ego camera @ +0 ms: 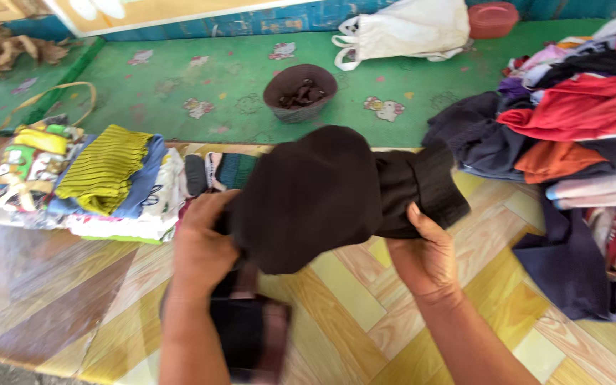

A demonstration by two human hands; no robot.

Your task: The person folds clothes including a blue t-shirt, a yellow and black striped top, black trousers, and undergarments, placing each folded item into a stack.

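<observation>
Patterned floor (351,299) spreads beneath us. Our left hand (204,239) and right hand (422,253) both grip a dark garment (315,196), held up half folded. Folded clothes (108,182) lie stacked left; an unsorted heap (579,135) remains right.

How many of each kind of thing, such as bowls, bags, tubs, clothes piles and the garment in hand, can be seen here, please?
Dark garment, held by left hand and right hand: 1
Brown bowl: 1
White bag: 1
Red tub: 1
Folded clothes stack: 1
Loose clothes heap: 1
Total: 6
</observation>
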